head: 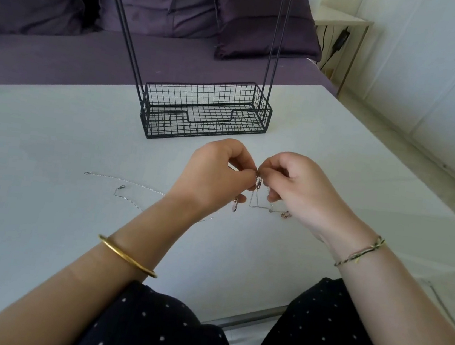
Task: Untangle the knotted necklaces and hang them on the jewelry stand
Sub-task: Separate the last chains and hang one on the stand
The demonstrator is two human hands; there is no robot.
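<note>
Close by the wire basket point(166, 124), left hand point(214, 176) and right hand point(302, 187) pinch necklaces point(259, 183).

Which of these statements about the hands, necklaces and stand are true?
1. Both the left hand and the right hand pinch the tangled necklaces above the table. True.
2. A necklace lies in the jewelry stand's wire basket. False: the necklaces are in the hands and on the table.
3. The gold bangle is on the right forearm. False: it is on the left.
4. A silver chain lies on the table, left of the left hand. True.
</note>
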